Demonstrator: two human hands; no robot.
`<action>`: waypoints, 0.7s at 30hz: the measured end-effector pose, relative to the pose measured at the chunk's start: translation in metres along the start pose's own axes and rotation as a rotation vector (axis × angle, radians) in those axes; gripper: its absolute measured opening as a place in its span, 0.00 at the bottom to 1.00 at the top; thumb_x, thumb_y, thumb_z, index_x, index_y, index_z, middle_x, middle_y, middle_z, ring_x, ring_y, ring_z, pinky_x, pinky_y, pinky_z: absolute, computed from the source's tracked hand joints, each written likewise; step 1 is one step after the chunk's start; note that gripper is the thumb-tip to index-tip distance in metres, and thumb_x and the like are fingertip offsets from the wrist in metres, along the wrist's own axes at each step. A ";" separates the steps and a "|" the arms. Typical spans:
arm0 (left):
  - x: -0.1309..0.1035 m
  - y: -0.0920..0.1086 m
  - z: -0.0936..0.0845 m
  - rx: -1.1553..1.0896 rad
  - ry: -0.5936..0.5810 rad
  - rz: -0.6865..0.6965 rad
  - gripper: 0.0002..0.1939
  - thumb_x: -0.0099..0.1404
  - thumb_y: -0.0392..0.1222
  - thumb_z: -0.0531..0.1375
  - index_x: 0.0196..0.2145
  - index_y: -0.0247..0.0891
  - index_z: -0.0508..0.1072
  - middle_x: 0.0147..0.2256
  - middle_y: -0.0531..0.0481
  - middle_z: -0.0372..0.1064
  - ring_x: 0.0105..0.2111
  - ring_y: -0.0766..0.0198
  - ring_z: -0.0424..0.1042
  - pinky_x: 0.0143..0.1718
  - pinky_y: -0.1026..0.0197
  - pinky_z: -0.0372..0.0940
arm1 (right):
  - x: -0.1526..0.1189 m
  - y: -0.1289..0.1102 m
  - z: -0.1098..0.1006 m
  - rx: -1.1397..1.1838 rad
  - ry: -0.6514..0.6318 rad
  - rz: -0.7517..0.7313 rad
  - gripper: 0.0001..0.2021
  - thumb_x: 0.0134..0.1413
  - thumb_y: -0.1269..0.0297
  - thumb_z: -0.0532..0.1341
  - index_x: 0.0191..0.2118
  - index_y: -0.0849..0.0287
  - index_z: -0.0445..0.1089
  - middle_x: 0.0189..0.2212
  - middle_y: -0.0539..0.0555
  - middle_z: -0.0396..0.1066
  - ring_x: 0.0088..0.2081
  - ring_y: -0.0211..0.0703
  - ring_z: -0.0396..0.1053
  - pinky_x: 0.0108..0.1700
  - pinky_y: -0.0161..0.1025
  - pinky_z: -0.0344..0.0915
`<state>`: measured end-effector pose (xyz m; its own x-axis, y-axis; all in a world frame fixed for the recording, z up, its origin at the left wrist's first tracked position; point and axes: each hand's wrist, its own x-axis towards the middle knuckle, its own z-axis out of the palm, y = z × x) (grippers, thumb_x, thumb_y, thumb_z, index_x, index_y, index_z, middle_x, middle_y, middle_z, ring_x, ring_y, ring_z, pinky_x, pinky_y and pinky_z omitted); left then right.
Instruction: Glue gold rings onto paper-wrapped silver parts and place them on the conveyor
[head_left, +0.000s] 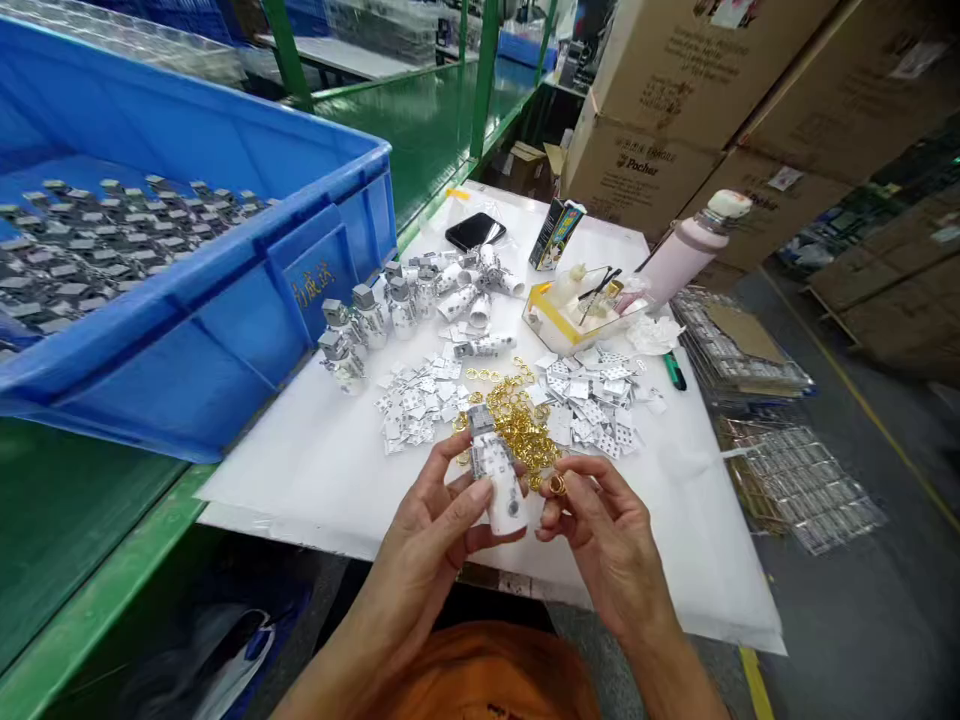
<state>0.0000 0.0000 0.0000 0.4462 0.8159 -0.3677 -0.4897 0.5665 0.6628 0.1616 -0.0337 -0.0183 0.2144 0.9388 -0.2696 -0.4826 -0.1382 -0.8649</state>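
Observation:
My left hand (pixel 442 510) is wrapped round a white printed figurine (pixel 497 480) with a grey block-shaped top, held tilted above the front of the table. Just to its right, my right hand (pixel 600 525) pinches a small gold ring (pixel 556 484) between thumb and fingers, apart from the figurine. Behind both hands lies a pile of gold rings (pixel 521 425). Small white printed cards (pixel 592 395) are heaped to the right of the rings, with more cards (pixel 420 400) on the left. One more figurine (pixel 484 346) lies on its side beyond the rings.
A blue bin (pixel 337 240) of grey-topped pieces stands at the left. Several figurines (pixel 367 315) stand beside it. Farther back are a black phone (pixel 475 231), a small box (pixel 555 235), an open tray (pixel 559 325), a pink bottle (pixel 686 255) and a green cutter (pixel 674 371). Cartons (pixel 645 130) are stacked behind.

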 end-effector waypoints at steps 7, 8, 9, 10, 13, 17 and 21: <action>-0.001 -0.007 0.000 0.032 -0.109 -0.080 0.21 0.66 0.42 0.59 0.54 0.44 0.58 0.36 0.49 0.72 0.36 0.62 0.74 0.33 0.61 0.71 | 0.003 0.007 0.005 -0.002 0.013 0.012 0.07 0.54 0.60 0.67 0.34 0.56 0.75 0.27 0.48 0.75 0.21 0.29 0.67 0.25 0.27 0.70; -0.001 -0.007 0.000 0.041 -0.099 -0.075 0.21 0.66 0.42 0.59 0.55 0.44 0.58 0.36 0.49 0.72 0.36 0.62 0.73 0.33 0.61 0.71 | 0.002 0.007 0.004 -0.030 0.000 0.003 0.06 0.55 0.60 0.66 0.35 0.56 0.75 0.28 0.49 0.76 0.22 0.30 0.68 0.26 0.28 0.71; -0.001 -0.006 -0.001 0.043 -0.090 -0.066 0.21 0.66 0.42 0.59 0.55 0.44 0.58 0.36 0.49 0.73 0.35 0.63 0.73 0.33 0.61 0.71 | 0.001 0.006 0.002 -0.063 -0.019 -0.001 0.06 0.56 0.60 0.66 0.36 0.56 0.75 0.30 0.50 0.77 0.24 0.31 0.70 0.28 0.29 0.72; 0.000 -0.006 -0.001 0.037 -0.087 -0.054 0.21 0.66 0.41 0.59 0.55 0.44 0.59 0.37 0.49 0.73 0.35 0.64 0.72 0.33 0.61 0.72 | 0.000 0.006 0.000 -0.099 -0.044 -0.004 0.07 0.56 0.60 0.65 0.38 0.56 0.75 0.32 0.51 0.77 0.26 0.32 0.72 0.30 0.30 0.73; 0.001 -0.006 -0.003 0.004 -0.106 -0.021 0.18 0.67 0.40 0.58 0.53 0.45 0.61 0.38 0.50 0.73 0.34 0.66 0.72 0.32 0.62 0.72 | -0.003 0.006 -0.007 -0.211 -0.118 -0.036 0.09 0.58 0.62 0.64 0.45 0.53 0.74 0.38 0.52 0.77 0.32 0.36 0.75 0.36 0.33 0.75; 0.002 -0.008 -0.004 0.012 -0.107 -0.041 0.18 0.67 0.40 0.58 0.54 0.46 0.61 0.37 0.51 0.73 0.34 0.66 0.72 0.32 0.62 0.72 | -0.003 0.006 -0.012 -0.356 -0.125 -0.164 0.08 0.59 0.65 0.63 0.44 0.51 0.73 0.37 0.50 0.78 0.30 0.35 0.75 0.34 0.32 0.76; 0.001 -0.009 -0.003 0.021 -0.088 -0.039 0.18 0.68 0.41 0.57 0.54 0.47 0.60 0.43 0.48 0.74 0.37 0.64 0.74 0.36 0.60 0.72 | -0.007 0.000 -0.011 -0.586 -0.091 -0.351 0.09 0.59 0.67 0.63 0.45 0.50 0.73 0.37 0.49 0.75 0.28 0.32 0.74 0.31 0.28 0.74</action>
<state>0.0025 -0.0035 -0.0084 0.5294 0.7793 -0.3354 -0.4552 0.5945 0.6628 0.1695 -0.0435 -0.0211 0.1898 0.9783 0.0826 0.1462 0.0551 -0.9877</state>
